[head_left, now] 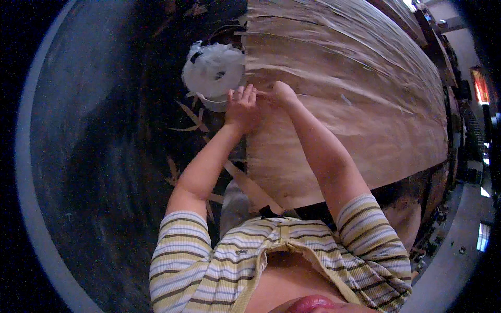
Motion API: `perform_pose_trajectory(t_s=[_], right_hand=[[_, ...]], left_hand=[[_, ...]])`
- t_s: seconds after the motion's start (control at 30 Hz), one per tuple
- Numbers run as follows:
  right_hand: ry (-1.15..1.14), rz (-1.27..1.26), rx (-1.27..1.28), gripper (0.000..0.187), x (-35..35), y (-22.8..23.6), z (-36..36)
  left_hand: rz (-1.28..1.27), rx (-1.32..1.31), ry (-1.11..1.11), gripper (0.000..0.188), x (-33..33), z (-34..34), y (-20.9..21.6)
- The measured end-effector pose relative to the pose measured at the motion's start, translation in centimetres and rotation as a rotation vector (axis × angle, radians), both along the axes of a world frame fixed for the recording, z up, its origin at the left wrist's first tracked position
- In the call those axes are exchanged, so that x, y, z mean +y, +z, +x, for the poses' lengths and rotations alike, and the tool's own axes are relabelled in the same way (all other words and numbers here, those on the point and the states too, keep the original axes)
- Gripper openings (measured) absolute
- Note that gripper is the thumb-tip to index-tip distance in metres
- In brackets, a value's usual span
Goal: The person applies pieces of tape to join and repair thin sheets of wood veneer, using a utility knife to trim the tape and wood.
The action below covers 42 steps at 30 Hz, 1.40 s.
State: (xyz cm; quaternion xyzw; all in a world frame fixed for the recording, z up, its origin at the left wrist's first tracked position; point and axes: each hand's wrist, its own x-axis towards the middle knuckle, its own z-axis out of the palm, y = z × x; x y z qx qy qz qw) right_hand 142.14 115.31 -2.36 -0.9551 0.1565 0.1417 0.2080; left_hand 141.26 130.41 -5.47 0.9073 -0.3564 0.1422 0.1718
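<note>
A large stack of thin brown sheets [334, 135], with a wood-like look and wavy layered edges, lies on my right. My left hand [242, 110] rests at its left edge, palm down, with the fingers stretched forward. Just to the right, over the top sheet, my right hand [283, 94] is closed with the knuckles up. Whatever its fingers may hold is hidden. Beyond my left hand stands a round white bin [213, 103] with a crumpled whitish plastic liner [206, 70] over its rim.
Thin torn brown strips [190, 122] lie scattered on the dark floor [104, 156] to the left. A longer strip [253, 189] slants near my body by the stack's near corner. A small pale piece [345, 99] sits on the top sheet. Cluttered shelving runs along the far right.
</note>
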Motion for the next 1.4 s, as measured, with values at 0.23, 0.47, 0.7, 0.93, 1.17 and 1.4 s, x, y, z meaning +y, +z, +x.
perform_pose_trajectory(t_s=[0.23,0.47,0.7,0.93,1.17,1.4], right_hand=[[-0.067,0.136,-0.353,0.025,0.6,0.9,-7.7],[-0.385,0.743,-0.450,0.013,-2.3,3.2,-15.2],[-0.353,0.768,-0.043,0.019,-13.4,3.0,-12.1],[0.003,-0.055,-0.260,0.016,-15.3,4.7,-13.2],[0.017,0.319,-0.275,0.021,-29.0,14.3,-24.5],[-0.298,0.557,0.168,0.030,-46.7,17.5,-40.7]], left_hand=[[0.247,0.062,0.026,0.041,0.0,-2.5,1.5],[0.362,0.158,0.177,0.039,-2.4,-6.4,6.9],[0.122,0.068,-0.141,0.035,-12.9,-9.0,6.3],[0.275,0.152,0.060,0.043,-17.6,-11.2,5.2],[0.317,0.055,0.152,0.043,-21.1,-19.2,10.7],[0.096,0.003,0.131,0.031,-31.6,-20.2,14.4]])
